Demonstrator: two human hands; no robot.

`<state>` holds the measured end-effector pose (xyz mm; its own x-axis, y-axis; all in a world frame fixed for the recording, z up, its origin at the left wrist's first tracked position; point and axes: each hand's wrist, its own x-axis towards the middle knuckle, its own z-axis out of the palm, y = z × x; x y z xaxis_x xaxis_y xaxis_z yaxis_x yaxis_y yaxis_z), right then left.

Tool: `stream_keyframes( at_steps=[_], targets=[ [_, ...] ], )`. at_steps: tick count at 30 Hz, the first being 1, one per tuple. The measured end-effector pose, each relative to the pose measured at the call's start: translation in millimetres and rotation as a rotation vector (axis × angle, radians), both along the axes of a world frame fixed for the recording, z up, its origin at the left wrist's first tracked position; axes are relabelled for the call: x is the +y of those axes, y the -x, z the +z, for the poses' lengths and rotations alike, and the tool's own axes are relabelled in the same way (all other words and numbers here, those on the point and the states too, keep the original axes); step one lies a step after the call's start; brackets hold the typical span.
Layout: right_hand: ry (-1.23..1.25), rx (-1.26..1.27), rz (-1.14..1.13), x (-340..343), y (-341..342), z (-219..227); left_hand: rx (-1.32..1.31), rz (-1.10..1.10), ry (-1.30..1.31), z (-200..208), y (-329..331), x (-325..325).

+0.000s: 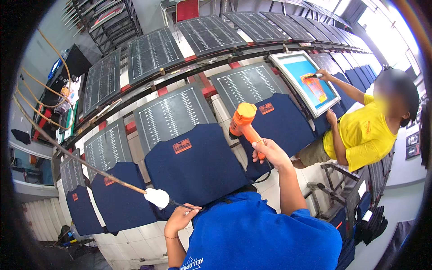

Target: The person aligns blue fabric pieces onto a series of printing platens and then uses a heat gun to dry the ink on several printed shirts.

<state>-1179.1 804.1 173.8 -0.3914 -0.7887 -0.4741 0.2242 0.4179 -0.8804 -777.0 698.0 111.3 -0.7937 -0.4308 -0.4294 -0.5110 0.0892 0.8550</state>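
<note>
My right hand (272,154) is wrapped round the handle of an orange hair dryer (245,120). Its dark nozzle end hangs above the gap between two navy shirts. One navy shirt (193,162), with a small orange print (182,145) near its neck, is spread on a dark board in front of me. To the right lies another navy shirt (283,123), printed the same way. Low in front of my body, my left hand (181,217) is closed on a dark cord (185,206). That cord leads to a white wrapped lump (157,198) on a hanging tan cable.
Boards with white ruler marks (173,110) line a long rail table (189,67). At the right a person in a yellow shirt (366,135) works orange ink over a framed screen (310,81). A tan cable (72,155) slants across the left. A metal rack (105,22) stands far left.
</note>
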Motion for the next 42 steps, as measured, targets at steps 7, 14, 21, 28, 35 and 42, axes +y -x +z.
stream_keyframes(
  at_steps=[7,14,21,28,35,42],
  targets=[
    [0.005,0.083,-0.013,10.0,107.1,0.9,0.059,0.149,0.011,19.4,82.2,30.5],
    [-0.036,0.192,-0.118,2.2,167.4,-3.9,0.105,0.432,-0.037,-15.5,92.9,24.1],
    [-0.039,0.142,-0.119,-3.1,180.8,-16.2,-0.047,0.219,-0.014,-31.2,82.0,2.1],
    [-0.015,0.132,-0.146,-4.8,182.7,-24.6,-0.125,0.644,0.765,-92.9,100.7,-74.7],
    [-0.049,0.124,-0.142,6.9,175.9,-13.9,-0.413,0.643,0.961,-140.1,150.6,-124.4],
    [-0.062,0.114,-0.185,26.6,172.0,-12.5,-0.55,0.569,0.982,-149.9,192.6,-120.5]
  ],
)
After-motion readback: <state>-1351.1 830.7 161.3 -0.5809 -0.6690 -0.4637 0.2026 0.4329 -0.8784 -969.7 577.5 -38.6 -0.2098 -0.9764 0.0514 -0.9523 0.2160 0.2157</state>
